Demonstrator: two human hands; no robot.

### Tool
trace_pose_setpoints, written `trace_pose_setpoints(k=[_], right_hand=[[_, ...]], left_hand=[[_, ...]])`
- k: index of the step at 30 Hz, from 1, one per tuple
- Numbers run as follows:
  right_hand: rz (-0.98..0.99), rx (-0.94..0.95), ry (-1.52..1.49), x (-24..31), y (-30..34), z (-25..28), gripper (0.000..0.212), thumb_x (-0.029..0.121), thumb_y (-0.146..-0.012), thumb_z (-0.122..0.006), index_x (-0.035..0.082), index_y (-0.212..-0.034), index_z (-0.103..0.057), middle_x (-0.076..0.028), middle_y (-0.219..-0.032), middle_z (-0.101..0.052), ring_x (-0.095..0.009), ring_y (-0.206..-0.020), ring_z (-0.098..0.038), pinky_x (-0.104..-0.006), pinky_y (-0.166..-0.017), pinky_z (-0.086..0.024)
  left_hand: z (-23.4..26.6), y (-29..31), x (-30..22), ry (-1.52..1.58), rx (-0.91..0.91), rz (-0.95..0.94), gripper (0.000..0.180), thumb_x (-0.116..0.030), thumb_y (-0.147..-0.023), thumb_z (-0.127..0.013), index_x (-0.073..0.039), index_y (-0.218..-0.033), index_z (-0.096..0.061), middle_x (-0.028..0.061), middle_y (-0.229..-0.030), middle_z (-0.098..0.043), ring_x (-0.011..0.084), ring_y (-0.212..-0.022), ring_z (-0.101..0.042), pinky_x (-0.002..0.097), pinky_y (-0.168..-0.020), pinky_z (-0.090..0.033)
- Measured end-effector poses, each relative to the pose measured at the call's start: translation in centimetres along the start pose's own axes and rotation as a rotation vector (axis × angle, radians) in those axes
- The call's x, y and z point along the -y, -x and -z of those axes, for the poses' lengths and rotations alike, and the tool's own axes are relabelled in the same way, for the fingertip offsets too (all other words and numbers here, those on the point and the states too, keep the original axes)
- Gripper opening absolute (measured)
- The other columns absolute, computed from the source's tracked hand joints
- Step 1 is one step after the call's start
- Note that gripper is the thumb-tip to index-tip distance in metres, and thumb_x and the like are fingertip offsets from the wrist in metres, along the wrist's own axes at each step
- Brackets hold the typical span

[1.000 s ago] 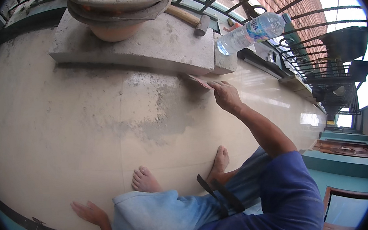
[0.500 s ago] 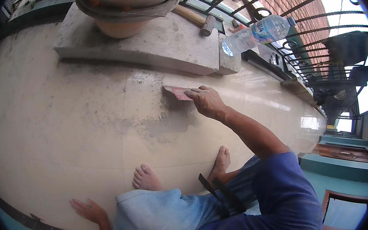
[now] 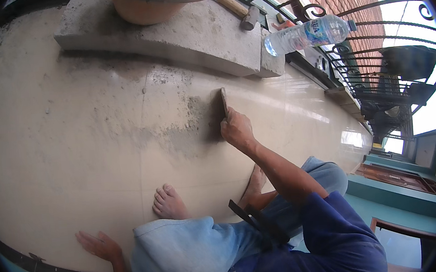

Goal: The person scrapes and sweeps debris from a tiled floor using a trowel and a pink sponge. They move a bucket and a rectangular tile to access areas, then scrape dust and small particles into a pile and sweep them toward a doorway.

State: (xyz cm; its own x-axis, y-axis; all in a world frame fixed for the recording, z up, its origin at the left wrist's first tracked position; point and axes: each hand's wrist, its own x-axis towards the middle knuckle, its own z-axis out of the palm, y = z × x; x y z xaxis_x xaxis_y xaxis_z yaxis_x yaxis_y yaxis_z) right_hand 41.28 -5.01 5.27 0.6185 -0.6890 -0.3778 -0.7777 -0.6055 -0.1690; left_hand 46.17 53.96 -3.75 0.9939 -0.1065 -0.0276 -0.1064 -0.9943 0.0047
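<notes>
My right hand [image 3: 239, 128] grips a flat scraper [image 3: 223, 100], which stands nearly edge-on to the view over the pale tiled floor [image 3: 95, 169]. Just left of the blade lies a patch of grey mortar dust and crumbs [image 3: 191, 116], thickest near the tool. Whether the lower edge touches the tile I cannot tell. Off to the left, my left hand [image 3: 100, 246] is open, fingers apart and empty, low by the floor beside my knee.
A concrete slab [image 3: 167, 46] borders the work area at the back, bearing a dusty bucket [image 3: 143, 9]. A hammer [image 3: 250, 18] and an upright water bottle [image 3: 303, 35] stand close by. Iron railing [image 3: 374, 18] runs along the right. My bare foot [image 3: 169, 202] is near the dust.
The scraper has turned from lying slanted, with its face showing, to edge-on, and moved right of the dust. My right hand has shifted slightly left. The left hand stays open.
</notes>
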Motion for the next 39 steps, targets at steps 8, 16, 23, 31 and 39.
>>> trace_pose_setpoints(k=[8,16,23,31,39], right_hand=[[0.408,0.166,-0.051,19.2,1.9,-1.6,0.033,0.006,-0.085,-0.058,-0.002,-0.117,-0.055,-0.026,-0.1,-0.066,-0.044,-0.094,-0.066,-0.0538,-0.082,-0.053],[0.032,-0.067,-0.01,3.8,2.1,5.2,0.037,0.008,-0.089,-0.052,0.002,-0.125,-0.057,-0.025,-0.096,-0.069,-0.045,-0.087,-0.068,-0.0558,-0.079,-0.052],[-0.475,0.1,-0.018,-5.0,7.4,-1.3,0.065,0.004,-0.086,-0.049,0.002,-0.15,-0.04,-0.031,-0.114,-0.065,-0.044,-0.102,-0.066,-0.0534,-0.091,-0.051],[0.173,0.331,-0.321,15.5,9.3,-4.3,0.099,-0.001,-0.085,-0.051,0.009,-0.162,0.01,-0.039,-0.111,-0.053,-0.052,-0.097,-0.056,-0.0566,-0.092,-0.047],[0.548,0.085,0.074,12.3,1.8,4.8,0.039,0.006,-0.093,-0.052,0.012,-0.13,-0.063,-0.014,-0.115,-0.071,-0.037,-0.103,-0.066,-0.048,-0.087,-0.054]], left_hand=[[0.6,-0.2,-0.6,0.041,-0.022,-0.03,0.067,-0.026,-0.1,-0.051,0.003,-0.156,-0.029,0.0248,-0.163,-0.028,0.0413,-0.152,-0.026,0.0548,-0.123,-0.019],[1.0,-0.1,-0.8,0.079,-0.005,-0.037,0.069,-0.026,-0.098,-0.052,0.004,-0.156,-0.029,0.0247,-0.163,-0.026,0.0411,-0.151,-0.025,0.0545,-0.123,-0.018],[0.9,0.0,-0.8,0.075,0.011,-0.017,0.069,-0.029,-0.1,-0.05,0.002,-0.158,-0.027,0.0225,-0.165,-0.025,0.0395,-0.153,-0.023,0.0536,-0.124,-0.016],[0.7,0.0,-0.6,0.07,-0.029,-0.024,0.067,-0.031,-0.101,-0.049,-0.001,-0.159,-0.029,0.0207,-0.166,-0.025,0.0386,-0.153,-0.024,0.0542,-0.123,-0.017],[0.9,0.0,-0.7,0.052,-0.049,-0.026,0.069,-0.036,-0.101,-0.049,0.0,-0.157,-0.032,0.0246,-0.161,-0.032,0.0428,-0.149,-0.03,0.0566,-0.121,-0.023]])
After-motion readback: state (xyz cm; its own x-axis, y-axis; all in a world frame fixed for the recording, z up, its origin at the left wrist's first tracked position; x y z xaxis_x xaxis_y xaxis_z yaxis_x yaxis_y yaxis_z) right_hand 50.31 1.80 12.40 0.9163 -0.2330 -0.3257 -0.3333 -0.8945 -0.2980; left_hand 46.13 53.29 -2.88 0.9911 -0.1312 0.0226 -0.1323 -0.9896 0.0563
